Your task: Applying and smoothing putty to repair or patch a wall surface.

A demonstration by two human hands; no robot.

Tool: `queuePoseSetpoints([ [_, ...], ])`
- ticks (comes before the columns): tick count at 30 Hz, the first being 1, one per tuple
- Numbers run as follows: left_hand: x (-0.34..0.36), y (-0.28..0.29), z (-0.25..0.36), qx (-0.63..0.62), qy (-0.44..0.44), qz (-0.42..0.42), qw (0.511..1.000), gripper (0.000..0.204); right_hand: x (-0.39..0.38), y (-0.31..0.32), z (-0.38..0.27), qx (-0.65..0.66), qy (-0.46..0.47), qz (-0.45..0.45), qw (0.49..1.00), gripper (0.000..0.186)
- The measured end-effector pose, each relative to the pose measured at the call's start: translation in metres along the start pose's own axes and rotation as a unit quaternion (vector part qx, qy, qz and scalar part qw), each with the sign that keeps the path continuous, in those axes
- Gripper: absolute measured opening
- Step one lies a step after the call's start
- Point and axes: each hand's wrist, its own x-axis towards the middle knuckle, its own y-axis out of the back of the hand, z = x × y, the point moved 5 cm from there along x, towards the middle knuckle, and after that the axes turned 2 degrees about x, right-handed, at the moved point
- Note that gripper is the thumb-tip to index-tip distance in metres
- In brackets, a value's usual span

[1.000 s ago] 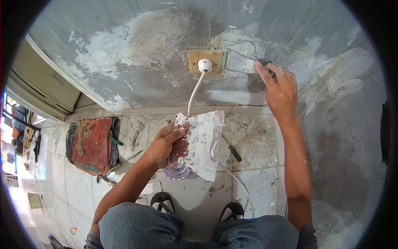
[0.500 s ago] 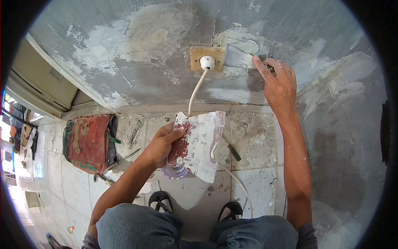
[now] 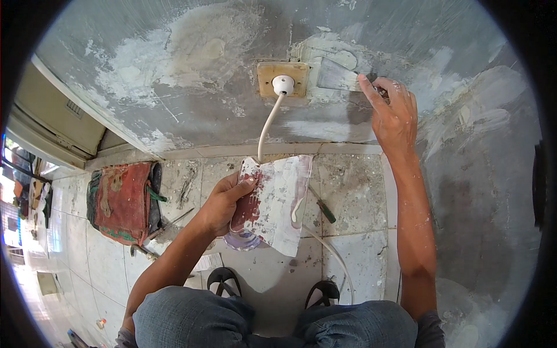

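Observation:
My right hand grips a putty knife by its handle, which the fingers mostly hide. The blade lies against the grey wall, over pale filler just right of the outlet plate. A white plug sits in that yellowed plate, and its cable hangs down behind the board. In my left hand is a dark red, filler-smeared board, thumb on top and fingers beneath. A small dab of filler clings near the board's right edge. A round tub shows partly below the board.
On the dusty tiles at left lies a worn red bag, with a hammer by its lower edge. A green-handled screwdriver rests right of the board. A doorway opens at far left. Another grey wall stands at right.
The putty knife has slid a little right along the wall, so a gap now shows between its blade and the outlet plate. My left hand keeps the board nearly in place.

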Motion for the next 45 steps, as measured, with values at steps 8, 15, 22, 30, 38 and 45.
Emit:
queuePoseSetpoints([
  [8,0.003,0.003,-0.005,-0.009,0.005,0.001,1.0,0.021,-0.01,0.008,0.016,-0.016,-0.021,0.005,1.0,0.057],
  [15,0.003,-0.001,-0.003,-0.024,-0.001,0.023,0.999,0.019,-0.022,0.017,0.035,-0.023,-0.045,0.002,0.999,0.055],
  [22,0.004,0.006,-0.006,-0.013,0.0,0.025,1.0,0.019,-0.069,0.03,0.057,-0.029,-0.118,-0.001,0.993,0.055],
  [30,0.001,0.0,-0.001,0.005,-0.005,0.01,1.0,0.018,-0.097,0.029,0.002,0.219,-0.367,0.037,0.903,0.053],
  [38,0.003,0.002,-0.005,-0.005,-0.005,-0.02,1.0,0.018,-0.03,0.021,-0.005,0.198,-0.198,0.056,0.958,0.052],
  [45,-0.001,0.002,-0.005,-0.028,0.0,-0.009,1.0,0.019,-0.066,0.006,-0.018,0.474,-0.473,-0.045,0.741,0.04],
])
